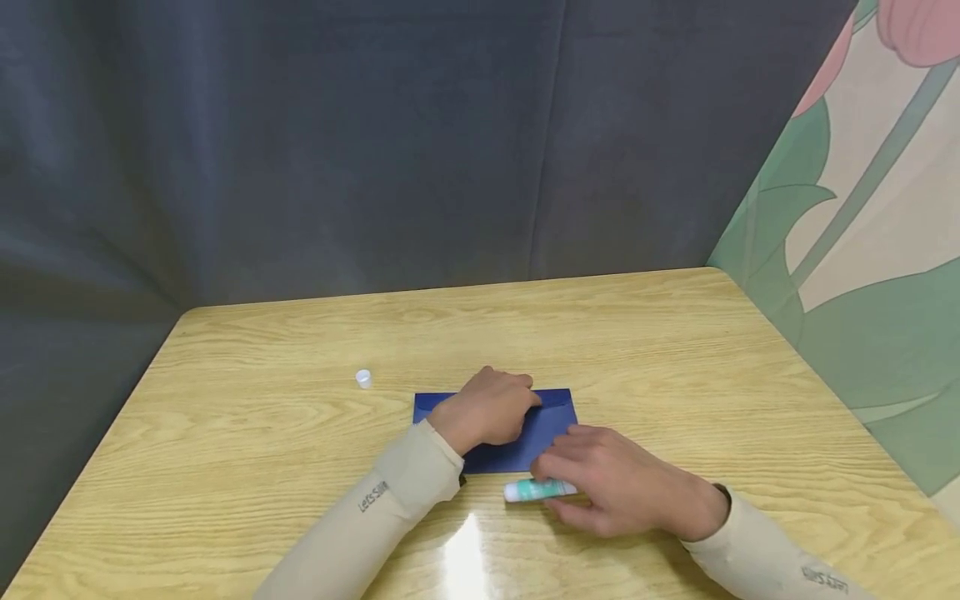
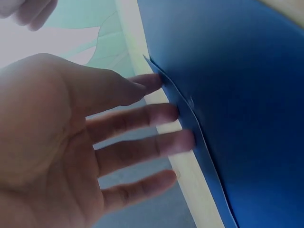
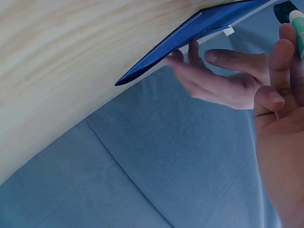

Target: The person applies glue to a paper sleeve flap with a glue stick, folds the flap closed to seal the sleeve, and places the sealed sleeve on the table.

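Observation:
A dark blue envelope [image 1: 517, 457] lies flat on the wooden table, its narrow flap [image 1: 557, 399] along the far edge. My left hand [image 1: 491, 408] reaches over it. In the left wrist view the fingers of that hand [image 2: 109, 137] are extended, with several fingertips touching the envelope's flap [image 2: 204, 164]. Close to the envelope's near right corner, my right hand [image 1: 611, 479] holds a white and teal glue stick [image 1: 534, 490] sideways between fingers and thumb. The right wrist view shows only part of the glue stick [image 3: 298, 26] at its right edge.
A small white cap [image 1: 363, 379] stands on the table [image 1: 247, 433], left of the envelope. Behind the table hangs a dark curtain [image 1: 390, 150], and a flower-painted wall [image 1: 862, 275] borders the right side.

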`<state>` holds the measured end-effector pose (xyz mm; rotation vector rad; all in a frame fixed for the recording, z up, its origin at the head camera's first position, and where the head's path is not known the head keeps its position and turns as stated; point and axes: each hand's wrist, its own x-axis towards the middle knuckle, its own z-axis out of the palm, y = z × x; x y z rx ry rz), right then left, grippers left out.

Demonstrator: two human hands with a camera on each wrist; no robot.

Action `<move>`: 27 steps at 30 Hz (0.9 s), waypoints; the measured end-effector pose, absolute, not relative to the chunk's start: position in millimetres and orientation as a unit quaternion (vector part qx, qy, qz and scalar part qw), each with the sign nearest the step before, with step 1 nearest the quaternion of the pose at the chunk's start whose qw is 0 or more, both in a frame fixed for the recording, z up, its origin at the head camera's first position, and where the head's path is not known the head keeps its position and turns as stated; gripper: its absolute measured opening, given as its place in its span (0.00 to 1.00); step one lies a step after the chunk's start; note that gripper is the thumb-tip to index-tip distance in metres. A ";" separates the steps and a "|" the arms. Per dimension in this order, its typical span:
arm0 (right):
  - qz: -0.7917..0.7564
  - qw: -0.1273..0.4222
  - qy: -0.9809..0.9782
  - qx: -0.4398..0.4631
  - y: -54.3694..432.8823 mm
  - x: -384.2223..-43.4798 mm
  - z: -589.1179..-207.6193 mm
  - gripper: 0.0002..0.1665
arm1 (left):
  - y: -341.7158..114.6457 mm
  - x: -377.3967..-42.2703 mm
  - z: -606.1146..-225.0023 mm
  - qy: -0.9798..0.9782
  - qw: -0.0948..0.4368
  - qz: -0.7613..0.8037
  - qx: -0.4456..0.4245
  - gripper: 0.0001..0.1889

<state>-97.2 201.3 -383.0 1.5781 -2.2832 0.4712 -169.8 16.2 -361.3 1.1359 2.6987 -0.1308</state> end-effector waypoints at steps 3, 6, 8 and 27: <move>0.165 0.156 -0.805 0.548 201.5 -96.8 -383.1 0.16 | 4.4 -168.8 -360.2 0.914 0.108 -0.004 0.391 0.15; 0.167 0.154 -0.805 0.548 201.8 -96.9 -383.2 0.15 | -13.1 -167.0 -357.3 0.913 0.106 0.032 0.394 0.12; 0.167 0.153 -0.804 0.550 202.1 -97.6 -383.2 0.16 | -28.3 -166.1 -356.6 0.916 0.096 0.040 0.387 0.09; 0.185 0.168 -0.789 0.561 202.7 -102.7 -384.1 0.20 | -99.9 -164.9 -376.4 0.940 -0.143 -0.007 0.309 0.20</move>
